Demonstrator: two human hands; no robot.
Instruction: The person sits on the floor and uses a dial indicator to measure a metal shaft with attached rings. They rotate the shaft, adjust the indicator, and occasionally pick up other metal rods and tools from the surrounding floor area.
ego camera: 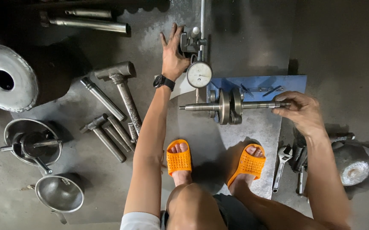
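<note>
Grey, oil-stained workshop floor spreads beneath a blue metal truing stand [259, 81], where a steel crankshaft with twin round flywheels [229, 106] lies crosswise. At its right shaft tip the right hand [302, 111] pinches the end, while the left hand [173, 55], fingers spread flat, rests farther off beside a round white-faced dial gauge [199, 74]. Steel hammers [116, 102] lie left.

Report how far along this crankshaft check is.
Done: the crankshaft sits mounted on the blue stand, with the dial gauge over it. In hand: the right hand grips the shaft end; the left hand rests by the gauge base. Left: the hammers lie untouched.
</note>
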